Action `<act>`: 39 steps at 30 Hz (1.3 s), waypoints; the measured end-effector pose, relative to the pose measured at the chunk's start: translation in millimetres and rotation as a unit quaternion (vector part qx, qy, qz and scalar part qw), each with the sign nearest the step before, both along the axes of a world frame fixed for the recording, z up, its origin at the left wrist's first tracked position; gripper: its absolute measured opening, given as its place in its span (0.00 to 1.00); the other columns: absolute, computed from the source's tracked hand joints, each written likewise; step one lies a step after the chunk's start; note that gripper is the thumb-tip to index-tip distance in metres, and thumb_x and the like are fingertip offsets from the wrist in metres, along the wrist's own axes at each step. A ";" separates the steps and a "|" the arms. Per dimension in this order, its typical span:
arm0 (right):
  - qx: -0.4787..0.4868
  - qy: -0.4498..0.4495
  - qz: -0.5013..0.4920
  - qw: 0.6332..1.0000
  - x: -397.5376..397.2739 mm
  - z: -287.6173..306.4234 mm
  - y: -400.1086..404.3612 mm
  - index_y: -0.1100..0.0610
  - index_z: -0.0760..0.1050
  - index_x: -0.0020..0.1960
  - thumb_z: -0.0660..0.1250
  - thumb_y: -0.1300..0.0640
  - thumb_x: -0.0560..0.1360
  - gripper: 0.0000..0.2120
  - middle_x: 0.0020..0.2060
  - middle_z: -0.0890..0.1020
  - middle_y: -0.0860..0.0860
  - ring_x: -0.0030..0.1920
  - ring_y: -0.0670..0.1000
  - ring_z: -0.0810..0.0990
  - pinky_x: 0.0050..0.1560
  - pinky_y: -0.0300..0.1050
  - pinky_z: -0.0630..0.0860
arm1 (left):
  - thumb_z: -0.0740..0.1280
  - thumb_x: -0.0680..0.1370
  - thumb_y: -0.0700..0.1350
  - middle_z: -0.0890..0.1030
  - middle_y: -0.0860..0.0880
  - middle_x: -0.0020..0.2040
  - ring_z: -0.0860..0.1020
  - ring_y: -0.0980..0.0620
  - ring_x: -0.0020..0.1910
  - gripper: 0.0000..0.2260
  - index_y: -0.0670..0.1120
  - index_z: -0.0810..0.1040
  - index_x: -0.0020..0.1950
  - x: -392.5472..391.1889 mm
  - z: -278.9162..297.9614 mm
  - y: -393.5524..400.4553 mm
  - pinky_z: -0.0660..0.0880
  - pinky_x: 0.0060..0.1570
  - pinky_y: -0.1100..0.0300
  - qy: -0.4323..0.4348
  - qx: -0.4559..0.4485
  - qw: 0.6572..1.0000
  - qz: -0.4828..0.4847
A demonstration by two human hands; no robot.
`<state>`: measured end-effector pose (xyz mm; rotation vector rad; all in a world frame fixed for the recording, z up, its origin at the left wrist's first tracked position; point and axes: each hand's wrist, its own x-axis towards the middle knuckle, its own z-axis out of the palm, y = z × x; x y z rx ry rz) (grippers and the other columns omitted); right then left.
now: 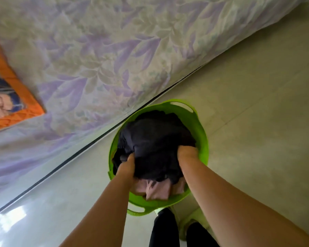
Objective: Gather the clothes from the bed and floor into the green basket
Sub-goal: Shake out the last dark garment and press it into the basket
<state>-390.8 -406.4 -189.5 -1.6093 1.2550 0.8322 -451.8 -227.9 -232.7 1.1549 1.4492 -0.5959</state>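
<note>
Both hands pressing dark clothing down into the green basket beside the bed.

The bed (96, 50) lies beyond the hands to the left; the green basket (202, 139) surrounds them, holding the black garment (155, 139) over a pink garment (157, 190). Best to push evenly, tucking edges inside the rim. Left hand (128, 166) and right hand (185, 153) reach straight down, each clenched on black fabric.
</note>
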 end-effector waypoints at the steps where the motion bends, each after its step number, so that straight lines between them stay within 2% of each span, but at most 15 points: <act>1: -0.068 -0.019 0.037 0.997 1.1 -4.7 -3.9 0.66 0.64 0.72 0.59 0.59 0.79 0.23 0.68 0.71 0.63 0.67 0.61 0.72 0.62 0.50 0.70 | 0.72 0.63 0.64 0.77 0.39 0.63 0.78 0.36 0.58 0.41 0.43 0.69 0.70 3.6 1.0 -2.2 0.76 0.57 0.41 0.018 0.065 0.996 -0.058; 2: -0.128 -0.050 0.066 0.988 2.2 -3.4 -8.4 0.66 0.60 0.73 0.60 0.60 0.78 0.26 0.69 0.69 0.63 0.68 0.62 0.71 0.64 0.51 0.69 | 0.71 0.68 0.61 0.73 0.38 0.67 0.75 0.35 0.62 0.41 0.42 0.62 0.74 7.3 13.2 -7.8 0.73 0.62 0.44 0.052 0.120 0.983 -0.127; 4: -0.189 -0.096 0.170 0.962 3.0 -3.1 -6.3 0.60 0.53 0.77 0.61 0.58 0.78 0.31 0.72 0.65 0.62 0.69 0.62 0.69 0.65 0.53 0.68 | 0.66 0.77 0.54 0.63 0.37 0.73 0.68 0.35 0.68 0.38 0.46 0.49 0.79 14.1 36.7 -16.1 0.67 0.65 0.46 0.047 0.249 0.933 -0.256; 6: -0.176 -0.134 0.263 0.939 5.6 -3.9 5.0 0.50 0.51 0.79 0.58 0.55 0.79 0.31 0.73 0.63 0.59 0.69 0.62 0.68 0.66 0.54 0.68 | 0.62 0.79 0.51 0.58 0.41 0.76 0.63 0.39 0.71 0.35 0.53 0.44 0.80 12.6 38.4 -20.2 0.65 0.66 0.46 0.000 0.306 0.864 -0.399; 7: -0.146 -0.145 0.303 0.930 8.8 -7.3 16.4 0.46 0.51 0.78 0.58 0.53 0.79 0.30 0.74 0.62 0.58 0.70 0.62 0.67 0.67 0.54 0.67 | 0.60 0.80 0.49 0.56 0.43 0.77 0.61 0.40 0.73 0.33 0.55 0.44 0.79 6.4 29.3 -18.8 0.64 0.67 0.47 -0.034 0.308 0.844 -0.438; 8: -0.111 -0.146 0.335 0.924 11.8 -10.9 25.5 0.42 0.50 0.78 0.58 0.49 0.79 0.30 0.75 0.60 0.57 0.71 0.61 0.65 0.69 0.54 0.67 | 0.56 0.81 0.49 0.54 0.44 0.78 0.58 0.42 0.75 0.30 0.57 0.44 0.79 2.3 22.3 -21.8 0.63 0.69 0.46 -0.059 0.281 0.845 -0.451; 10: -0.049 -0.135 0.397 0.907 13.1 -18.9 43.7 0.38 0.48 0.77 0.59 0.39 0.77 0.33 0.77 0.54 0.57 0.75 0.61 0.59 0.73 0.55 0.63 | 0.50 0.83 0.53 0.48 0.48 0.80 0.50 0.44 0.78 0.25 0.60 0.44 0.78 -0.3 15.9 -26.8 0.57 0.73 0.42 -0.050 0.197 0.874 -0.441; 12: -0.025 -0.119 0.465 0.877 14.2 -33.4 62.6 0.37 0.47 0.77 0.61 0.35 0.74 0.37 0.78 0.49 0.58 0.77 0.62 0.52 0.75 0.57 0.58 | 0.47 0.83 0.58 0.42 0.49 0.80 0.44 0.44 0.79 0.24 0.62 0.43 0.78 -1.3 6.0 -22.8 0.53 0.73 0.38 -0.021 0.162 0.882 -0.441; 16: -0.028 -0.057 0.569 0.820 25.2 -63.4 68.4 0.37 0.43 0.77 0.62 0.37 0.75 0.38 0.78 0.42 0.59 0.77 0.64 0.45 0.75 0.59 0.55 | 0.48 0.82 0.60 0.36 0.47 0.79 0.41 0.41 0.78 0.25 0.64 0.42 0.77 -8.0 -18.5 -23.1 0.55 0.71 0.36 0.021 0.134 0.876 -0.462; 21: -0.059 0.000 0.641 0.765 33.4 -108.3 71.9 0.43 0.40 0.78 0.64 0.45 0.77 0.40 0.77 0.40 0.61 0.77 0.67 0.45 0.74 0.58 0.55 | 0.52 0.81 0.57 0.32 0.43 0.78 0.35 0.35 0.76 0.31 0.62 0.33 0.76 -16.3 -60.8 -45.2 0.50 0.72 0.37 0.038 0.088 0.877 -0.471; 26: -0.091 0.033 0.721 0.686 47.2 -160.1 62.8 0.49 0.36 0.78 0.62 0.51 0.78 0.41 0.76 0.40 0.66 0.77 0.67 0.44 0.77 0.55 0.48 | 0.57 0.81 0.48 0.23 0.38 0.72 0.31 0.35 0.74 0.36 0.64 0.30 0.74 5.7 -88.6 -80.9 0.53 0.68 0.30 0.116 0.060 0.908 -0.398; 28: -0.094 0.040 0.739 0.665 53.0 -168.4 61.4 0.49 0.34 0.78 0.61 0.53 0.79 0.41 0.76 0.40 0.67 0.77 0.66 0.43 0.77 0.54 0.48 | 0.57 0.80 0.43 0.22 0.37 0.71 0.30 0.34 0.74 0.39 0.64 0.29 0.73 13.0 -95.3 -87.1 0.54 0.67 0.28 0.137 0.084 0.904 -0.397; 33: -0.096 0.044 0.765 0.635 80.1 -202.9 65.0 0.49 0.36 0.79 0.61 0.52 0.79 0.40 0.76 0.44 0.67 0.76 0.67 0.50 0.75 0.59 0.57 | 0.60 0.80 0.43 0.25 0.35 0.72 0.33 0.33 0.74 0.41 0.66 0.29 0.72 44.1 -123.9 -87.6 0.53 0.63 0.23 0.162 0.129 0.910 -0.358; 37: -0.121 0.034 0.762 0.636 83.9 -223.6 72.7 0.47 0.39 0.79 0.60 0.53 0.78 0.38 0.77 0.49 0.62 0.75 0.67 0.57 0.72 0.58 0.60 | 0.58 0.81 0.42 0.25 0.35 0.72 0.32 0.32 0.74 0.40 0.68 0.30 0.71 54.0 -142.1 -86.5 0.51 0.61 0.21 0.168 0.165 0.912 -0.336; 39: -0.127 0.026 0.755 0.643 85.0 -231.0 67.7 0.45 0.40 0.78 0.61 0.52 0.78 0.38 0.77 0.50 0.63 0.74 0.66 0.59 0.71 0.57 0.65 | 0.56 0.82 0.42 0.25 0.34 0.72 0.32 0.31 0.73 0.38 0.68 0.30 0.71 53.2 -147.3 -92.9 0.51 0.61 0.21 0.169 0.181 0.909 -0.336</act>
